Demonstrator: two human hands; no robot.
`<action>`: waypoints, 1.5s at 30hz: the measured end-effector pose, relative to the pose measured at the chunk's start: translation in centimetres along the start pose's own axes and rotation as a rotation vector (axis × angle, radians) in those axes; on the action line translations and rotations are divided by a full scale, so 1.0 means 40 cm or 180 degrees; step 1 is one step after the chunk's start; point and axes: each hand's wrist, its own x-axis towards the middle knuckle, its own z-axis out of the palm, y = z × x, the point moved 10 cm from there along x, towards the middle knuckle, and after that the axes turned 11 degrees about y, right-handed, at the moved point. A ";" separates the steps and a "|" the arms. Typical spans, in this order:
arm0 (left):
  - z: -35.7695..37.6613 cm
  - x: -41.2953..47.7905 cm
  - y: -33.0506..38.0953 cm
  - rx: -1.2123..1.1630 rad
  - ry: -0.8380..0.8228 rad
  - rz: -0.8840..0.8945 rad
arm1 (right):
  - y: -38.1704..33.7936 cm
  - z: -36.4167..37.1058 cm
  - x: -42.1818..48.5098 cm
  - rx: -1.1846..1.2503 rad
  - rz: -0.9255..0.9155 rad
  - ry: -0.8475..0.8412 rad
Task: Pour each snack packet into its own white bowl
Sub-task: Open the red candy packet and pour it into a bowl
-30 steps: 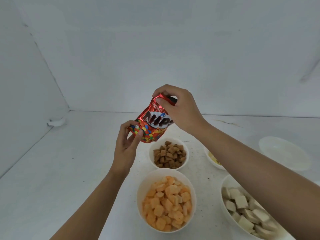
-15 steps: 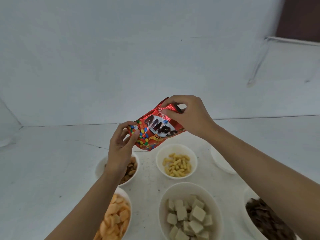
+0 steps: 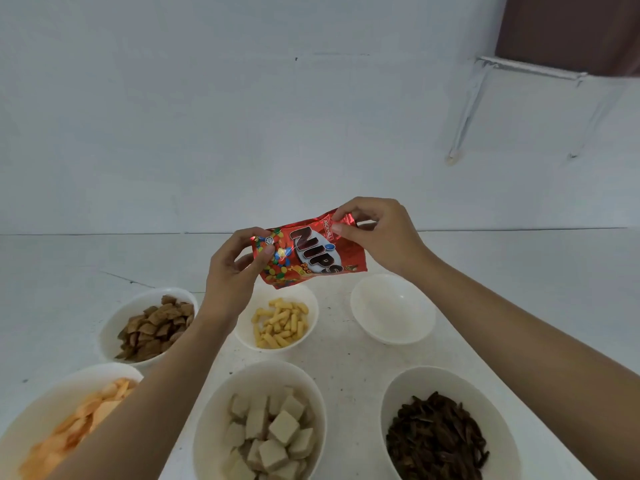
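"White bowls stand nearest us on the table [image 3: 346, 348]: the orange-cracker bowl [image 3: 69, 379] at left, the pale-cube bowl [image 3: 214, 410] in the middle, the dark-stick bowl [image 3: 398, 393] at right."

"Behind them we count three more: the brown-pillow bowl [image 3: 114, 323], the yellow-puff bowl [image 3: 313, 306] and, at right, the empty bowl [image 3: 393, 308]."

"And the red Nips packet [image 3: 308, 251]?"

"We see it held in the air, turned sideways, above the yellow-puff bowl and touching no bowl."

"How do we read the grip?"

"The left hand [image 3: 235, 271] pinches the packet's lower end, thumb on the printed face. The right hand [image 3: 377, 233] pinches the top seam between thumb and forefinger. The packet spans the gap between them. We cannot tell if it is torn. The white wall [image 3: 242, 116] stands beyond."
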 end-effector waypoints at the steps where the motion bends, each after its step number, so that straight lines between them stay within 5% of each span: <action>1: 0.013 -0.002 -0.003 0.0061 -0.0017 0.0011 | 0.021 -0.010 -0.004 0.0031 0.0042 0.0012; 24: 0.190 -0.012 -0.024 0.0815 -0.0435 0.0173 | 0.307 -0.085 -0.081 0.0367 0.0758 0.0203; 45: 0.237 -0.019 -0.024 0.1409 -0.0627 0.0357 | 0.373 -0.102 -0.136 0.0476 0.1158 0.0310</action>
